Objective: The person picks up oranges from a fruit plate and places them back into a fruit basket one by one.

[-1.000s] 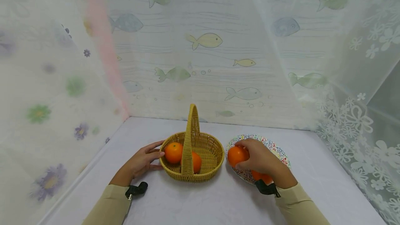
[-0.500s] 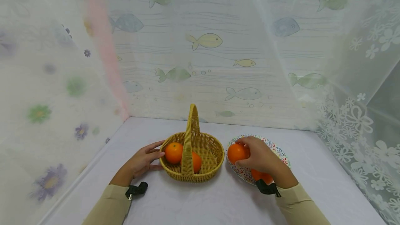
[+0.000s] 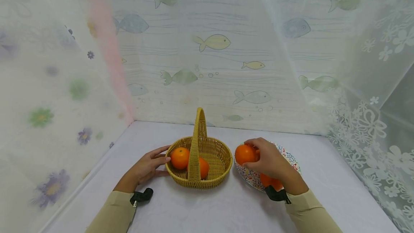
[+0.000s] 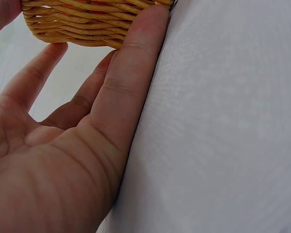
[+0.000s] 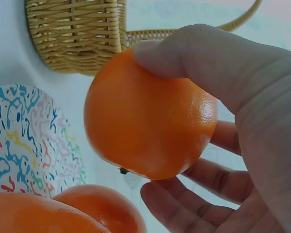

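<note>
My right hand (image 3: 269, 158) grips an orange (image 3: 245, 154) between thumb and fingers, above the left part of a patterned plate (image 3: 249, 178). In the right wrist view the held orange (image 5: 148, 116) fills the middle, its small green stem mark low down. Another orange (image 3: 271, 182) on the plate is partly hidden beneath my wrist; two oranges (image 5: 99, 206) show there in the right wrist view. My left hand (image 3: 148, 167) rests against the left side of a yellow wicker basket (image 3: 210, 182), fingers extended along its wall. Inside the basket lie two oranges (image 3: 179, 158), one partly behind the handle.
The basket's tall arched handle (image 3: 194, 154) stands upright across its middle. A white cloth (image 3: 207, 211) covers the table. Sheer curtains with fish prints (image 3: 213, 82) close off the back, and flowered ones (image 3: 372, 125) hang at the sides.
My right hand has risen slightly with the orange, which now sits a little higher over the plate. My left hand and the basket stay in place.
</note>
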A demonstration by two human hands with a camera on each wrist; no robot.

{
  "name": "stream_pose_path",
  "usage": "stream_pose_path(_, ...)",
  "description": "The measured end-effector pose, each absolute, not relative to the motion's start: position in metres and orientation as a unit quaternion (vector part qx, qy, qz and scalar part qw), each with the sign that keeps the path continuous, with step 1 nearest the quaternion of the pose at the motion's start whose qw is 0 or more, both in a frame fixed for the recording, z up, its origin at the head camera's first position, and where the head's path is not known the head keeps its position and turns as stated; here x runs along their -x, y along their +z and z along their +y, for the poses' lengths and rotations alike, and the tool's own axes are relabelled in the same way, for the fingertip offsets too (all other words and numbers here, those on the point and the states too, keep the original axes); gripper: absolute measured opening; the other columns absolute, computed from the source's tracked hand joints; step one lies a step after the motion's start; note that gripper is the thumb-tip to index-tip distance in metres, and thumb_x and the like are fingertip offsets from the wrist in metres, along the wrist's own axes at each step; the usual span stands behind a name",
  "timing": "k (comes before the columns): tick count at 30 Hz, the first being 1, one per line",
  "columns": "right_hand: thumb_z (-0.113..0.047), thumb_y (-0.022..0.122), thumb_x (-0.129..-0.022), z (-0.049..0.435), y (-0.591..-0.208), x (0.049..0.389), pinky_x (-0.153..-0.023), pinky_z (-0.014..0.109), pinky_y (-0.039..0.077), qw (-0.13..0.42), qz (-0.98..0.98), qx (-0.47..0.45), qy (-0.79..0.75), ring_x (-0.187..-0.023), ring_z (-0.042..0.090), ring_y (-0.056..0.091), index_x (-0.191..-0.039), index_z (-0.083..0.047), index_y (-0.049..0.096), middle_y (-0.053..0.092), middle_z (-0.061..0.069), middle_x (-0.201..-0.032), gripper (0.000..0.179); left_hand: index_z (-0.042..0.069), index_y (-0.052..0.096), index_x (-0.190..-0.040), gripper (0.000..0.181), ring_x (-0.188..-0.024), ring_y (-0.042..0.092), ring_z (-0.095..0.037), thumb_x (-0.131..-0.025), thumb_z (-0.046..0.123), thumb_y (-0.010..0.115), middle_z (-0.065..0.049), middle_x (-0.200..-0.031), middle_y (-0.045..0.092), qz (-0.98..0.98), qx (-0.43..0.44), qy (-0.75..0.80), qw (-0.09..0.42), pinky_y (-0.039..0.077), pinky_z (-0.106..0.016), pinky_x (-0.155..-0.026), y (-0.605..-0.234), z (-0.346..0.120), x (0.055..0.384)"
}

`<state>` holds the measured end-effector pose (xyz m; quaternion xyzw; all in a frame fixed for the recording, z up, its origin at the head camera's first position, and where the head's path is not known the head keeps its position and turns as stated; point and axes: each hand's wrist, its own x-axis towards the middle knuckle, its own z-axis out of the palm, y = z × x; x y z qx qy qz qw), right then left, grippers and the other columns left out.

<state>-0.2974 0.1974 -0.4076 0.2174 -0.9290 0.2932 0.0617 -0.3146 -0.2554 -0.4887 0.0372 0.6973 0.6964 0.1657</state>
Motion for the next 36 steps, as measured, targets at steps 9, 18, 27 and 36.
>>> stream_pose_path(9,-0.031,0.093,-0.076,0.1972,-0.408,0.2983,-0.087,0.044,0.063,0.068,-0.924,-0.217,0.307,-0.106,0.025,0.066,-0.134,-0.017,0.062,0.065,0.003,-0.125,0.067,0.023,0.042,-0.159,0.074,-0.135,0.055,-0.034,-0.094,0.027,0.077,-0.022,-0.158,0.042,0.697,-0.036,0.697,0.167,0.06,-0.056,-0.094,-0.4897,-0.2556,0.3156)
stream_pose_path(18,-0.033,0.094,-0.076,0.1974,-0.409,0.2993,-0.087,0.044,0.063,0.079,-0.922,-0.223,0.306,-0.107,0.025,0.067,-0.135,-0.018,0.062,0.064,0.002,-0.125,0.069,0.023,0.042,-0.159,0.073,-0.135,0.055,-0.034,-0.095,0.026,0.076,-0.022,-0.159,0.041,0.697,-0.04,0.696,0.168,0.06,-0.055,-0.094,-0.4888,-0.2556,0.3153)
stream_pose_path(27,-0.034,0.094,-0.076,0.1953,-0.4073,0.298,-0.088,0.044,0.063,0.082,-0.917,-0.226,0.318,-0.109,0.025,0.066,-0.136,-0.018,0.061,0.064,0.002,-0.128,0.07,0.023,0.042,-0.159,0.073,-0.134,0.055,-0.033,-0.095,0.026,0.077,-0.022,-0.158,0.042,0.696,-0.033,0.698,0.167,0.06,-0.055,-0.094,-0.4898,-0.256,0.3161)
stream_pose_path(36,-0.031,0.095,-0.075,0.1953,-0.4053,0.2955,-0.088,0.04,0.064,0.108,-0.906,-0.243,0.329,-0.106,0.021,0.067,-0.135,-0.018,0.062,0.064,0.0,-0.126,0.069,0.024,0.042,-0.159,0.073,-0.136,0.054,-0.034,-0.095,0.027,0.077,-0.022,-0.159,0.041,0.694,-0.038,0.698,0.171,0.06,-0.055,-0.094,-0.4902,-0.2565,0.3176)
